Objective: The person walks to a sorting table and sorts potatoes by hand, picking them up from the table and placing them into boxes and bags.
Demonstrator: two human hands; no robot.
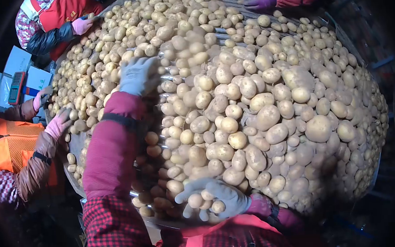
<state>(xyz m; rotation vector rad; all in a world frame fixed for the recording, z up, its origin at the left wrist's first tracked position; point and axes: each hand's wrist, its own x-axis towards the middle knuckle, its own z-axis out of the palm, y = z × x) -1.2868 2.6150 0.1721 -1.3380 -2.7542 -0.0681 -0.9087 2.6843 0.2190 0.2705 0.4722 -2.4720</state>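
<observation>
My left hand [136, 76], in a grey glove, reaches forward over the potatoes [228, 125], its back turned up. The fingers point to the right, apart and a little blurred, with nothing visible in them; potatoes lie right beside them. Close to my body, my right hand [222, 196] is in a grey glove too, palm up and fingers curled around several small potatoes [207, 201]. It hangs over the near edge of the heap. The potatoes differ in size, pale yellow to brown, some dusty with soil.
Metal rollers [165, 75] show between potatoes. Left, a person in an orange vest has gloved hands [59, 123] at the heap's edge. Other gloved hands work at the far left [83, 25] and far side [261, 0]. A red-and-grey handheld device [16, 88] rests by white boxes [17, 60].
</observation>
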